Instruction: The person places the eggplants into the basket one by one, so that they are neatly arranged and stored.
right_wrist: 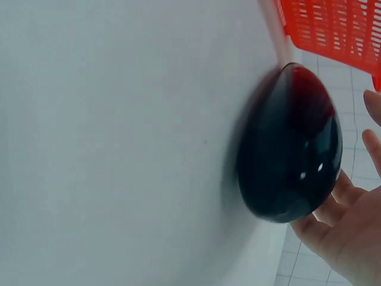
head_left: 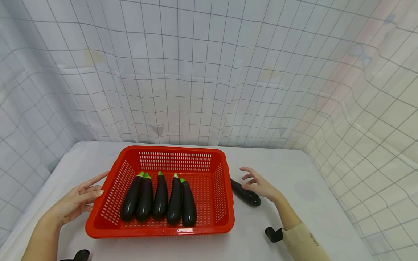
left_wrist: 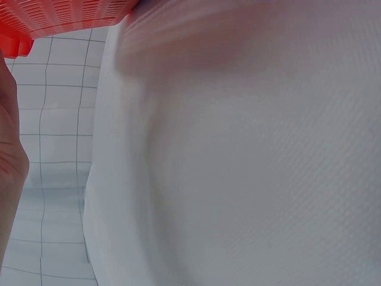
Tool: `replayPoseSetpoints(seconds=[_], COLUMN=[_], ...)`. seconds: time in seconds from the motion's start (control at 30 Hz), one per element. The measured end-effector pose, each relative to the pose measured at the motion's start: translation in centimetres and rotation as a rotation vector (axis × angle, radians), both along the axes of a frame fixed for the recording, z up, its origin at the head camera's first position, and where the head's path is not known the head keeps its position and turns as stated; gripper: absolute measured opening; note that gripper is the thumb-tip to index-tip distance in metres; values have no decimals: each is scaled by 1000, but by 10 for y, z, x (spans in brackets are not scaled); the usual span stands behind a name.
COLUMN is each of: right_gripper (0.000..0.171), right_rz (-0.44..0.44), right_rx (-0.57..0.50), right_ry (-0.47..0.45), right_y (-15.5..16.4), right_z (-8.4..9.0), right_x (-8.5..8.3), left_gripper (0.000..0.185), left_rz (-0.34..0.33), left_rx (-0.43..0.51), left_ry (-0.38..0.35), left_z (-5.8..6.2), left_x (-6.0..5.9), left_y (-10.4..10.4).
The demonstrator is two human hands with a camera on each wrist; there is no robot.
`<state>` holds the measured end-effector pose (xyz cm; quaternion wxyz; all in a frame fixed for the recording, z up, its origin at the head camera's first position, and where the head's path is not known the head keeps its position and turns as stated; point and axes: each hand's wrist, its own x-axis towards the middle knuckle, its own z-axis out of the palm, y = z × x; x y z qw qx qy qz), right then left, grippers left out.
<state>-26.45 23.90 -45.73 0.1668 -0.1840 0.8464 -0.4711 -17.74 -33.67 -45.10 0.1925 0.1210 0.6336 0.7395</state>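
A red plastic basket (head_left: pixel 160 232) stands on the table, with several dark purple eggplants (head_left: pixel 160 199) lying side by side inside, green stem ends at the far side. My left hand (head_left: pixel 76 201) is at the basket's left rim, fingers extended and thumb against the edge. To the right of the basket, one more eggplant (head_left: pixel 249 197) lies on the tabletop, its far end hidden behind the basket wall. Over this eggplant is my right hand (head_left: pixel 259 185), fingers loosely bent and apart; in the right wrist view they reach along its far side without gripping it.
A white cloth covers the table (head_left: pixel 294 203). White grid-patterned curtains (head_left: pixel 196 90) hang behind and at both sides. Black wrist-camera mounts (head_left: pixel 273 234) show near both wrists.
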Motion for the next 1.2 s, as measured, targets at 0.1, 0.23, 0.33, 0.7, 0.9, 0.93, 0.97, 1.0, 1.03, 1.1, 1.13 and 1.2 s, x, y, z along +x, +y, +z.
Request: replayPoseSetpoints(seconds=[0.1, 0.23, 0.33, 0.7, 0.9, 0.93, 0.97, 1.0, 1.03, 1.1, 1.13, 1.2], right_gripper=[62, 60, 59, 59, 57, 57, 57, 57, 56, 55, 55, 54], right_rz=[22, 49, 87, 176, 179, 178, 175, 173, 172, 169, 170, 167], right_rx=[29, 66, 80, 100, 108, 107, 106, 105, 102, 98, 93, 79], right_ry=[-26, -63, -86, -173, -182, -183, -185, -188, -191, -197, -203, -215], right_y=[4, 7, 9, 12, 10, 10, 10, 10, 10, 10, 10, 10], right_z=[-2, -4, -5, -9, -9, -8, -9, -9, -9, -9, -9, -9], right_x=[-1, -2, -3, -10, -10, -10, -10, -10, -10, -11, -11, -11], left_gripper=[51, 52, 52, 52, 51, 51, 51, 51, 51, 51, 51, 52], left_rz=[-10, -17, -17, -21, -13, -12, -12, -13, -13, -13, -14, -12], left_rx=[9, 9, 8, 4, 1, 0, 0, 0, 0, 0, 1, 0], left_ry=[7, 13, 14, 20, 15, 14, 13, 13, 13, 13, 12, 11], left_z=[0, 0, 0, 0, 0, 0, 0, 0, 0, 0, 1, 1], left_x=[0, 1, 1, 0, 1, 1, 1, 1, 1, 1, 1, 1], left_y=[0, 0, 0, 0, 0, 0, 0, 0, 0, 0, 0, 0])
